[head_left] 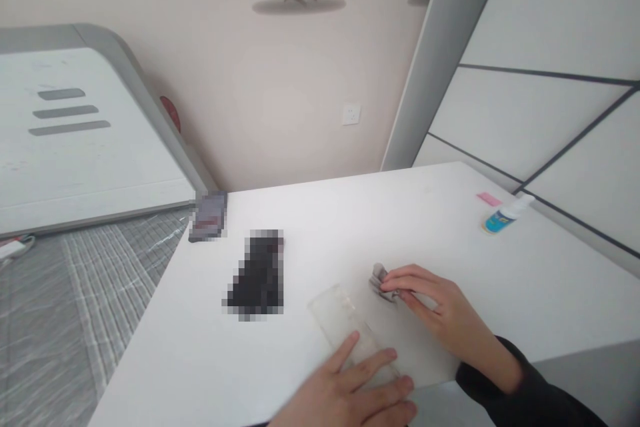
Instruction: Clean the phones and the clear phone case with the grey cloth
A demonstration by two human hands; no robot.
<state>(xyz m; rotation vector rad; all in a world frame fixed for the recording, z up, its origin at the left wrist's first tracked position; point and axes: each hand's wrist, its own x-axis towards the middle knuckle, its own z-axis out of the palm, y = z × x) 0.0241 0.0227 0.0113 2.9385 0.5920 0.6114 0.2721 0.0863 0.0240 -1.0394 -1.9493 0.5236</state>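
My left hand (357, 390) lies with fingers spread over a clear, slightly yellowed rectangular case (334, 310), which looks like a phone case. Its far end shows beyond my fingers; the near part is covered by them. To the right, my right hand (443, 310) pinches a small crumpled grey cloth (379, 280) between thumb and fingertips. The cloth is just above or on the white table (345, 220), beside the case; I cannot tell whether it touches the tabletop.
A white bottle with a blue label (501, 219) and a pink piece (489, 199) are at the table's right. Left of the case lies a pixelated black object (257, 277); a pixelated greyish one (209, 215) is at the far left corner. A grey-covered bed (75, 320) adjoins the left edge.
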